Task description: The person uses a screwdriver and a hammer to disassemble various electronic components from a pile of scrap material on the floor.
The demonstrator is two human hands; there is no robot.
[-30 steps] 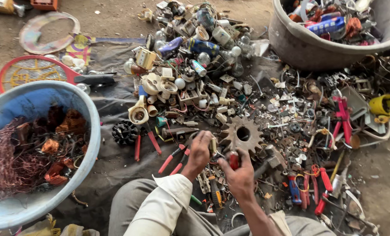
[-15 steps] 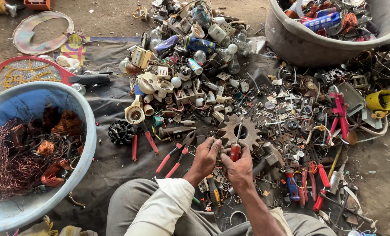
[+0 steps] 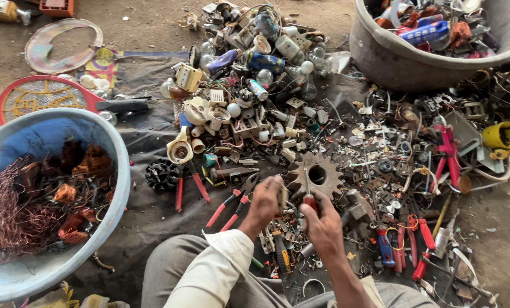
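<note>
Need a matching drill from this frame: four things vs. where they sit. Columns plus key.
Things:
1. blue basin
2. grey tub
3. rusty sprocket
4. red screwdriver

Places:
A. top right, full of mixed scrap
B. in the right hand
C. on the dark cloth just beyond the hands
D. far left, holding copper wire

Pairs: 1-D, 2-A, 3-C, 4-B

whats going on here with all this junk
A person sits over a dark sheet strewn with scrap parts. The left hand holds a small pale part; the right hand works a red-handled screwdriver against it. A rusty gear lies just beyond, and a blue basin of copper wire sits at left.
</note>
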